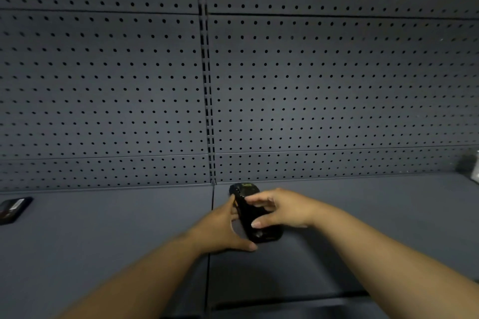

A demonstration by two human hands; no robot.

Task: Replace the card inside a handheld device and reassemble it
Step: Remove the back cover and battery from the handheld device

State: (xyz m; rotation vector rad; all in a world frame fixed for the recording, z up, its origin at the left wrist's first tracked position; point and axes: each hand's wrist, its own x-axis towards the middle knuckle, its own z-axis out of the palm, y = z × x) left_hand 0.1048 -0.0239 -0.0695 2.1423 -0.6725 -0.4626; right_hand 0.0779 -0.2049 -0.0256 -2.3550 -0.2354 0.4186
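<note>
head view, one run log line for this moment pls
black handheld device on grey bench | left hand grips left side | right hand over top | flat black part far left, untouched

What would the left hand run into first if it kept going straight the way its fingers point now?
The left hand already touches the black handheld device. Beyond that, the pegboard wall at the back of the shelf, though depth is hard to judge.
</note>
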